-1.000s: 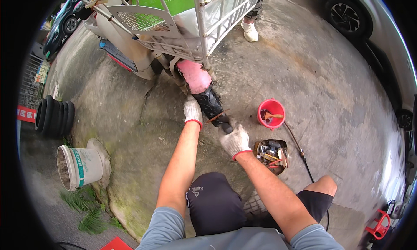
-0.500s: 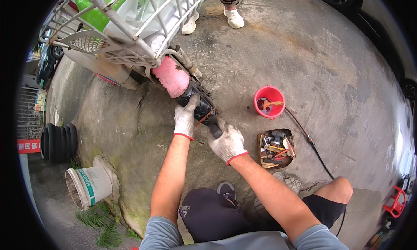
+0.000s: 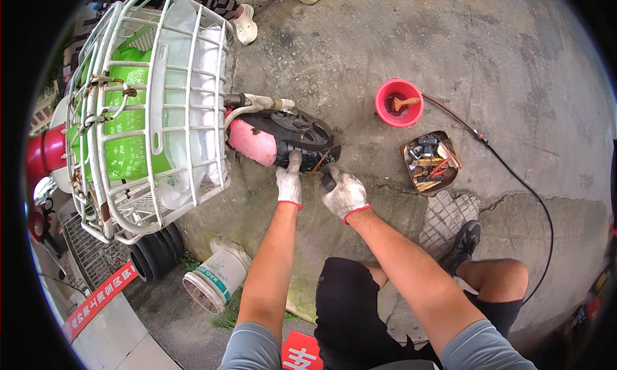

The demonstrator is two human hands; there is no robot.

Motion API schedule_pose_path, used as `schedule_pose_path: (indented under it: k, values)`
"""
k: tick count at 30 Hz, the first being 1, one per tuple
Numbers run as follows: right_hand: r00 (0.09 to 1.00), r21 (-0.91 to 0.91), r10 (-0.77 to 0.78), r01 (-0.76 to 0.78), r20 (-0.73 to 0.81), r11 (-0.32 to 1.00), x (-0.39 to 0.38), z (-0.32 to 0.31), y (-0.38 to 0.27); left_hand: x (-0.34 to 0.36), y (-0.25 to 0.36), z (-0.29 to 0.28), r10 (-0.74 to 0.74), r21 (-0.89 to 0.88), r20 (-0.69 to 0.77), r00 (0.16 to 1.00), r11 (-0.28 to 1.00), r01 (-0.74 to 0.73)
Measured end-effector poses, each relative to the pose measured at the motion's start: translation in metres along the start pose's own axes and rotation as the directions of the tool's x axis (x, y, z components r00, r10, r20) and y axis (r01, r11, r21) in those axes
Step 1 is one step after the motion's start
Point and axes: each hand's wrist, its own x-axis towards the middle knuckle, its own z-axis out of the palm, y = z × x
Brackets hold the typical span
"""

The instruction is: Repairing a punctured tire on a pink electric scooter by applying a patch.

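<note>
A black front tyre (image 3: 308,157) shows below a pink mudguard (image 3: 256,144) on a two-wheeled vehicle. My left hand (image 3: 289,182), in a white knitted glove with a red cuff, is closed around the tyre's near side, its thumb on the tread. Gloved in the same way, my right hand (image 3: 346,194) grips a short black handle (image 3: 328,182) close to the tyre's lower end. A thin orange-brown strip (image 3: 317,164) lies across the tread between both hands. Whatever extends from the handle is hidden or too small to make out.
A white wire basket (image 3: 154,106) holding green and clear bags rises on the left. Right of the wheel stand a red bucket (image 3: 389,117) with a brush and a tool tray (image 3: 421,183). A hose (image 3: 517,179) crosses the concrete. A white bucket (image 3: 215,273) lies tipped near stacked tyres (image 3: 154,254).
My view has swung round, bringing more of the basket in and showing the wheel more sideways. Both hands remain at the tyre, the right one still on the black handle.
</note>
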Motion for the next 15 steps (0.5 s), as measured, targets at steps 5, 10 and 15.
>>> schedule_pose_path:
  k: [5, 10, 15]
  values:
    - [0.972, -0.068, 0.209, -0.202, 0.108, 0.977, 0.003, -0.01, -0.022, 0.0, 0.01, -0.01, -0.167, 0.063, 0.087, 0.982, 0.985, 0.162]
    - [0.966, -0.012, 0.224, -0.225, 0.13, 0.974, 0.005, -0.007, -0.033, -0.003, 0.032, -0.01, -0.203, 0.111, 0.063, 0.977, 0.975, 0.195]
    - [0.952, 0.073, 0.287, -0.296, 0.109, 0.952, 0.003, -0.012, -0.006, -0.025, 0.069, 0.025, -0.355, 0.892, -0.074, 0.932, 0.395, 0.221]
